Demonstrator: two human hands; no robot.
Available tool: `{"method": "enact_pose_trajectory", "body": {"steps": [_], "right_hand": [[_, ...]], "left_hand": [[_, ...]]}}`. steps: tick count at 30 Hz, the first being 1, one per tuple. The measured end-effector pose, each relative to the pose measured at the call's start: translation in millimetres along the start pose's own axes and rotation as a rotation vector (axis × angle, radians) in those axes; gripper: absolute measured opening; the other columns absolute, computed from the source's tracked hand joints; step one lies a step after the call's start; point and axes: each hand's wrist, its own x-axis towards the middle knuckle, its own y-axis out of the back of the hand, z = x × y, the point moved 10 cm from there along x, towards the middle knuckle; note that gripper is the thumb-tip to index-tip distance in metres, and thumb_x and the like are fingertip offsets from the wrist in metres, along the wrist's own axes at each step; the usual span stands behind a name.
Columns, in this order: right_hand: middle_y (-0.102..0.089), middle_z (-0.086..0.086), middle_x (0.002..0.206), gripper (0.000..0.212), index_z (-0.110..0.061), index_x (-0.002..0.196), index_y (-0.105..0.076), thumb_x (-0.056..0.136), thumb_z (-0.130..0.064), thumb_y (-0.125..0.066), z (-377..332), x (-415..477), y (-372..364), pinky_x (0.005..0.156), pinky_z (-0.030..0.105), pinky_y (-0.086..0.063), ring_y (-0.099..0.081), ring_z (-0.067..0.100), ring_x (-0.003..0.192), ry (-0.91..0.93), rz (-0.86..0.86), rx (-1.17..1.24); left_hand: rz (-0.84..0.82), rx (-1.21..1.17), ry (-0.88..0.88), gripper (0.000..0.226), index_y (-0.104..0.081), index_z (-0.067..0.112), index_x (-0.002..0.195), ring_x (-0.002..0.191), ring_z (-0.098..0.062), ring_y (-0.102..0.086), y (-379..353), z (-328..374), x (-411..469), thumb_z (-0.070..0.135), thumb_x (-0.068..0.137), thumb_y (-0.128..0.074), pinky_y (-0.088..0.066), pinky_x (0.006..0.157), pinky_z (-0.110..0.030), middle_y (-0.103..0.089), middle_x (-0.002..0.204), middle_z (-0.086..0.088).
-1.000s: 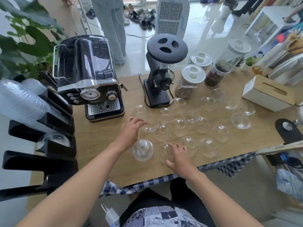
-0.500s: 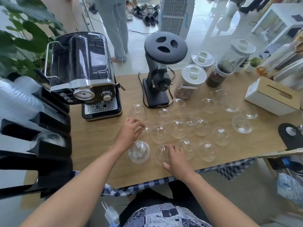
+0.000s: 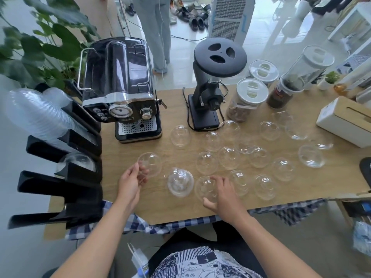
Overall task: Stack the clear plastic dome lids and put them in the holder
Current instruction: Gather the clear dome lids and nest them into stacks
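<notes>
Honestly the clear dome lids are tough to count since they're see-through and mostly just glints on the pale wood-grain surface (image 3: pixel 180 205), scattered from the middle out to the right. The left hand (image 3: pixel 131 180) pinches the rim of one lid (image 3: pixel 150 163), lifted and tilted, just left of a small nested stack of lids (image 3: pixel 180 182) sitting dome-up. The right hand (image 3: pixel 222 192) is curled over another dome lid (image 3: pixel 205 188) near the front edge, thumb at its rim. The black holder (image 3: pixel 66 181) on the left is cut off by the frame; one slot shows a dome lid (image 3: pixel 77 160) peeking out, another a long ribbed cup stack (image 3: pixel 38 115). The glossy black espresso machine (image 3: pixel 118 85) has tiny writing by its gauge, too blurry to read. The matte black grinder (image 3: pixel 212 81) stands beside it.
</notes>
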Motion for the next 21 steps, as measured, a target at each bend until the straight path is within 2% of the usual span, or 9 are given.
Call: {"method": "enact_pose_trajectory", "body": {"steps": [3, 8, 12, 18, 21], "right_hand": [[-0.044, 0.001, 0.14, 0.082, -0.027, 0.157, -0.037, 0.091, -0.053, -0.078, -9, -2, -2, 0.107, 0.042, -0.053, -0.047, 0.019, 0.127, 0.009, -0.002, 0.024], [-0.042, 0.002, 0.14, 0.084, -0.024, 0.158, -0.037, 0.09, -0.046, -0.081, -24, 0, -12, 0.112, 0.043, -0.052, -0.052, 0.022, 0.127, -0.004, -0.013, 0.096], [-0.042, 0.004, 0.142, 0.086, -0.022, 0.159, -0.037, 0.09, -0.043, -0.083, -25, 3, -12, 0.113, 0.042, -0.051, -0.05, 0.023, 0.128, -0.037, 0.007, 0.12], [-0.042, 0.002, 0.138, 0.087, -0.025, 0.158, -0.04, 0.087, -0.046, -0.085, -20, 5, -12, 0.11, 0.041, -0.053, -0.053, 0.022, 0.125, -0.067, 0.009, 0.109], [-0.041, 0.002, 0.138, 0.086, -0.025, 0.158, -0.041, 0.088, -0.047, -0.085, -20, 4, -9, 0.107, 0.034, -0.051, -0.051, 0.02, 0.126, -0.08, 0.01, 0.108]], "left_hand": [[0.0, 0.0, 0.064, 0.029, -0.074, 0.009, 0.133, 0.103, -0.022, -0.073, 11, -16, -1, 0.024, 0.115, -0.058, -0.058, 0.088, -0.036, -0.077, 0.109, -0.006], [-0.025, -0.045, 0.166, 0.028, -0.072, 0.006, 0.133, 0.095, -0.019, -0.072, 4, -34, -10, 0.02, 0.116, -0.056, -0.057, 0.084, -0.034, -0.075, 0.106, -0.008], [-0.045, -0.084, 0.169, 0.028, -0.072, 0.006, 0.134, 0.097, -0.02, -0.074, 3, -27, -10, 0.019, 0.114, -0.057, -0.059, 0.085, -0.033, -0.076, 0.116, -0.011], [-0.064, -0.075, 0.166, 0.028, -0.075, 0.006, 0.132, 0.093, -0.018, -0.074, 5, -20, -16, 0.019, 0.113, -0.059, -0.06, 0.081, -0.032, -0.078, 0.11, -0.01], [-0.075, -0.074, 0.158, 0.028, -0.076, 0.007, 0.132, 0.092, -0.018, -0.074, 4, -20, -18, 0.02, 0.113, -0.06, -0.061, 0.081, -0.032, -0.077, 0.114, -0.011]]}}
